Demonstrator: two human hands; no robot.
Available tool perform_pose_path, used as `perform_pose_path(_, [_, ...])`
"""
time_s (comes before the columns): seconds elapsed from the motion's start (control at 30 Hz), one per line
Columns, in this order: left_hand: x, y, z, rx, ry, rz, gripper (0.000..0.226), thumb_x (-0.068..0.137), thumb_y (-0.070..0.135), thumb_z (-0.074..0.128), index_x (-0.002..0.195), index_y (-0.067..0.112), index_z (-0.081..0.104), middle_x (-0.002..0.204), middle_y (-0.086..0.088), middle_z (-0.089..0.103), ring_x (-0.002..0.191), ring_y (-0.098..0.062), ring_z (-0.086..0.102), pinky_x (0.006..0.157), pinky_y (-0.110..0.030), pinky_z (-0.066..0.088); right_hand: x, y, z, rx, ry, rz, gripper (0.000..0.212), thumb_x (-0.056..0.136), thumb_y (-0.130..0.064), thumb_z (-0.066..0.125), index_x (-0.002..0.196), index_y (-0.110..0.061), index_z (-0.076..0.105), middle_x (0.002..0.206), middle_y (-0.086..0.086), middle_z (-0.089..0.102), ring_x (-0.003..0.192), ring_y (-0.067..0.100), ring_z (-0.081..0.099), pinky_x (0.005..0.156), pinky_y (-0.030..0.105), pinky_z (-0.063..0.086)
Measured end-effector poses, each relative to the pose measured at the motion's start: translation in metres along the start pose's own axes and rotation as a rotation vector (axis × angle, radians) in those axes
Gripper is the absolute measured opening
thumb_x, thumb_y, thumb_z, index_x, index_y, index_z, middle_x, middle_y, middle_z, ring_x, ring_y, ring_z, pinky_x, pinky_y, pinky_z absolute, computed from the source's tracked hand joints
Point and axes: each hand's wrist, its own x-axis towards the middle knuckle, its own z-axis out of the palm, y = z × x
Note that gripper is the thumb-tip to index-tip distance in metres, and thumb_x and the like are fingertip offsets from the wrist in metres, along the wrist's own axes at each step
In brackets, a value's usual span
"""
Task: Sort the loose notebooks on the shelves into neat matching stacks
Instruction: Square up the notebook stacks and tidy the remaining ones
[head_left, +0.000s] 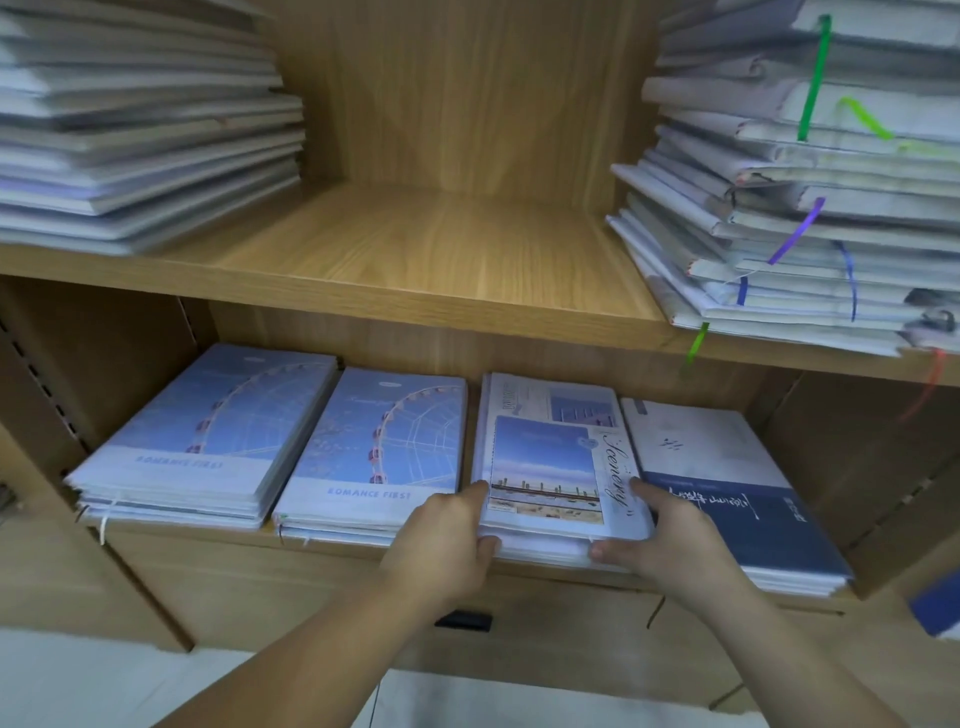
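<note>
Four stacks lie side by side on the lower shelf (176, 538), each with its long axis running from the front edge back into the shelf, so a short edge faces the person. Far left, above them on the upper shelf (441, 249), sits a blurred pile of pale notebooks (140, 130). Below it is the first ferris-wheel stack (208, 441), its books slightly fanned, and just beside it a second ferris-wheel stack (379, 452) with the same cover.

Next comes the left hand (441, 540), clamped on the near left corner of the Scenery stack (550, 452): thumb on the top cover, fingers curled against the front edge. The right hand (670, 540) mirrors it at the near right corner, one finger laid along the cover's right margin and the others pressed to the front edge. The stack lies straight ahead, between the hands, and both are equally near it.

The navy-and-white stack (727, 493) touches the Scenery stack's right side, so I judge that any squaring or sliding has to go along the long axis, not sideways. Above right, a ragged pile with coloured ribbons (805, 208) overhangs the upper shelf and looks unsorted
</note>
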Motion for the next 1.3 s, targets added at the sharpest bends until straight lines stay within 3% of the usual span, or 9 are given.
perform_pose_path(0.13, [0.006,0.0,0.002,-0.067,0.055,-0.026,0.043,0.093,0.028,0.068,0.132,0.017,0.053,0.076,0.004,0.056,0.069,-0.016,0.055,0.063,-0.029,0.045,0.004,0.005,0.004,-0.008,0.025,0.031,0.109,0.057,-0.049,0.096,0.15,-0.028,0.045,0.138,-0.008,0.057,0.12,0.017,0.056,0.094,0.036,0.051])
perform_pose_path(0.27, [0.011,-0.004,0.003,-0.072,0.088,-0.048,0.036,0.087,0.027,0.074,0.119,0.015,0.063,0.07,0.003,0.057,0.07,-0.016,0.06,0.069,-0.035,0.055,0.002,0.002,0.003,0.035,0.05,0.101,0.119,0.039,-0.06,0.095,0.146,-0.036,0.049,0.136,-0.012,0.06,0.121,0.017,0.058,0.096,0.042,0.054])
perform_pose_path(0.37, [0.009,0.0,0.003,-0.083,0.045,-0.023,0.057,0.085,0.032,0.075,0.139,0.028,0.057,0.077,0.007,0.059,0.078,-0.015,0.061,0.076,-0.03,0.056,0.004,0.004,0.002,0.046,0.046,0.091,0.124,0.03,-0.068,0.088,0.144,-0.037,0.051,0.133,-0.014,0.063,0.117,0.015,0.061,0.094,0.043,0.055])
perform_pose_path(0.5, [0.005,0.0,0.006,0.006,-0.034,-0.005,0.088,0.079,0.033,0.083,0.154,0.037,0.036,0.119,0.002,0.066,0.107,-0.018,0.063,0.092,-0.033,0.056,0.007,0.001,0.001,-0.099,-0.014,0.054,0.121,0.049,-0.053,0.096,0.154,-0.032,0.038,0.149,-0.007,0.051,0.134,0.019,0.049,0.102,0.039,0.049])
perform_pose_path(0.6, [0.004,-0.001,0.004,0.008,-0.007,-0.008,0.083,0.083,0.029,0.079,0.154,0.038,0.037,0.099,0.007,0.064,0.093,-0.014,0.062,0.085,-0.03,0.056,0.005,-0.003,0.003,-0.243,-0.056,0.06,0.13,0.051,-0.057,0.094,0.158,-0.036,0.025,0.153,-0.006,0.044,0.138,0.02,0.044,0.102,0.039,0.048])
perform_pose_path(0.8, [0.002,0.002,0.0,-0.058,0.028,-0.019,0.072,0.083,0.026,0.076,0.149,0.034,0.049,0.072,0.01,0.06,0.073,-0.009,0.061,0.076,-0.023,0.055,-0.003,-0.001,0.006,-0.302,0.056,0.022,0.105,0.061,-0.051,0.092,0.151,-0.033,0.042,0.141,-0.006,0.057,0.125,0.02,0.056,0.09,0.035,0.053])
perform_pose_path(1.0, [-0.003,0.001,0.002,0.046,0.056,0.007,0.058,0.089,0.03,0.07,0.145,0.034,0.053,0.082,0.004,0.073,0.081,-0.014,0.068,0.082,-0.031,0.059,-0.012,-0.007,0.009,-0.486,0.123,0.004,0.087,0.075,-0.056,0.081,0.15,-0.037,0.042,0.137,-0.007,0.062,0.12,0.021,0.061,0.085,0.032,0.051])
perform_pose_path(1.13, [0.001,0.004,-0.002,0.042,0.044,0.038,0.057,0.085,0.04,0.074,0.139,0.029,0.06,0.106,0.003,0.07,0.096,-0.016,0.066,0.087,-0.035,0.057,-0.008,0.005,0.0,-0.322,0.029,0.007,0.097,0.064,-0.056,0.089,0.149,-0.033,0.047,0.134,-0.009,0.062,0.116,0.017,0.062,0.088,0.033,0.055])
perform_pose_path(1.3, [0.005,0.005,-0.003,0.029,0.038,0.046,0.046,0.088,0.046,0.073,0.128,0.025,0.068,0.118,0.001,0.069,0.105,-0.016,0.064,0.091,-0.036,0.055,-0.001,0.021,-0.009,0.027,-0.011,0.02,0.085,0.062,-0.029,0.097,0.139,-0.025,0.061,0.1,-0.019,0.071,0.088,0.0,0.069,0.076,0.018,0.055])
